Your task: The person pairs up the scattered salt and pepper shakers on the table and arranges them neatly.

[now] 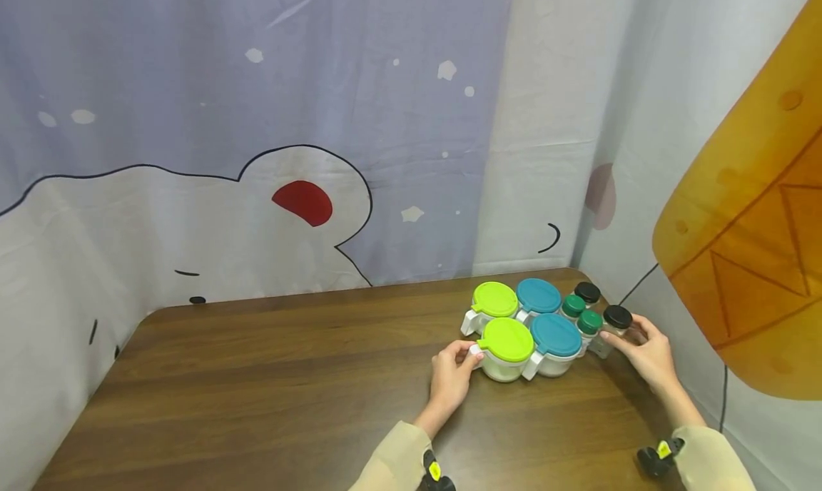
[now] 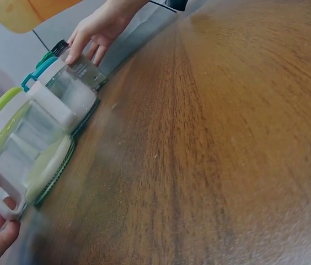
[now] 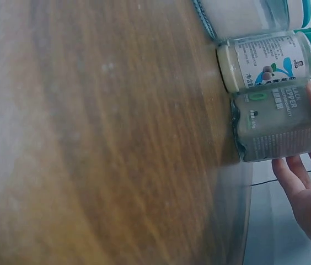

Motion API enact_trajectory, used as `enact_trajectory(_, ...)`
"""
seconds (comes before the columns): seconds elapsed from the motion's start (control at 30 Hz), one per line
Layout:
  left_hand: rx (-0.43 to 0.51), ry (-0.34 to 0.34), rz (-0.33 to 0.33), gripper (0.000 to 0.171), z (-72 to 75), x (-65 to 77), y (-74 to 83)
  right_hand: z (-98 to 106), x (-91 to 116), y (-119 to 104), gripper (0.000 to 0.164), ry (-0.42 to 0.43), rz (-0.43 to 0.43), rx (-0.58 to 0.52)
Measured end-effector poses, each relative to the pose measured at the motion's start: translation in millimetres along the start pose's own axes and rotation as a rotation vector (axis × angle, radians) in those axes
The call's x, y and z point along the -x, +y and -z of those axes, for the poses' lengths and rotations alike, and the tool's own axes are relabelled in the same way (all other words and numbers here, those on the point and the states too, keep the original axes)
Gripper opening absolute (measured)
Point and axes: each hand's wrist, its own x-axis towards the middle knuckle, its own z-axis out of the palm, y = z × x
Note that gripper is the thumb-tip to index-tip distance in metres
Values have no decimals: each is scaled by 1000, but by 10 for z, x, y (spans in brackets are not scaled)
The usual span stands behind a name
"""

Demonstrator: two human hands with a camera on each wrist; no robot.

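My left hand pinches the white handle of the front lime-lidded seasoning jar, at the left end of a close cluster. My right hand grips a black-capped black pepper bottle at the cluster's right end, thumb on one side and fingers on the other. Between them stand a blue-lidded jar and a green-capped spice bottle, forming the front row. Behind it are a second lime-lidded jar, a blue-lidded jar, a green-capped bottle and a black-capped bottle. All are upright.
The brown wooden table extends far to the left of the jars. A printed curtain hangs along its back edge, and more cloth with an orange shape hangs close to the right hand.
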Motion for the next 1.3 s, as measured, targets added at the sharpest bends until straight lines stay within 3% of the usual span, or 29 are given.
enact_trajectory(0.4,-38,68,-9,16,-3,27,-3,8,14,32,50,31,19,30)
enact_trajectory(0.8,-23,99,-34,17,-1,44,-15,61,61,-42,51,50,-31,55)
enact_trajectory(1.03,-13,106,-13,17,11,67,-17,97,72,-83,44,69,-18,14)
enact_trajectory(1.3,-2,124,-40,16,44,99,-18,146,98,-168,39,73,7,-38)
